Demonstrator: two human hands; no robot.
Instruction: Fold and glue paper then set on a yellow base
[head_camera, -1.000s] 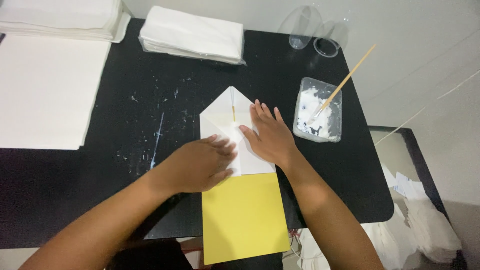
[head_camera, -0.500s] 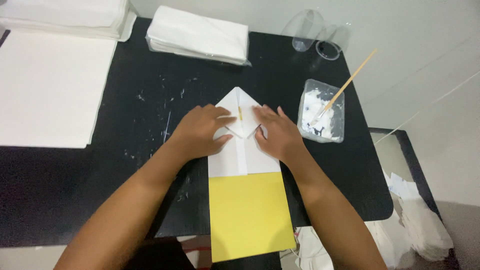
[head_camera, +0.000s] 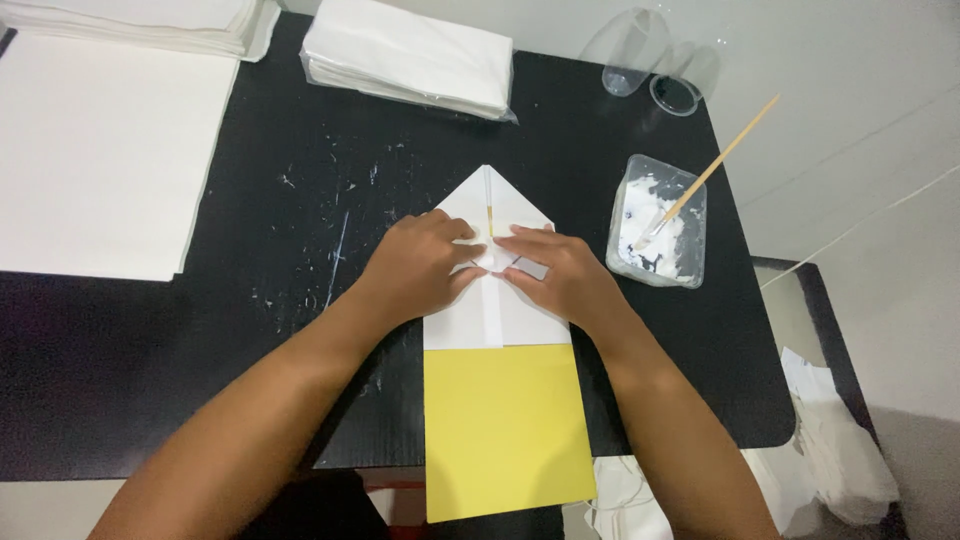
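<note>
A folded paper piece (head_camera: 492, 205), white on top with a pointed far end and a yellow lower half (head_camera: 505, 430), lies on the black table (head_camera: 300, 190). My left hand (head_camera: 418, 265) rests on its left side, fingers curled and pressing on the middle fold. My right hand (head_camera: 558, 272) presses on the right side, fingertips meeting the left hand's near the centre crease. Both hands cover the middle of the white part.
A clear tub of white paste (head_camera: 657, 235) with a wooden stick (head_camera: 715, 170) stands at the right. A pack of white sheets (head_camera: 410, 55) lies at the back, larger white sheets (head_camera: 95, 150) at the left, clear cups (head_camera: 640, 60) at the back right.
Both hands have drawn together over the centre crease of the white part. The left hand moved up from the lower left edge, and the view shifted slightly.
</note>
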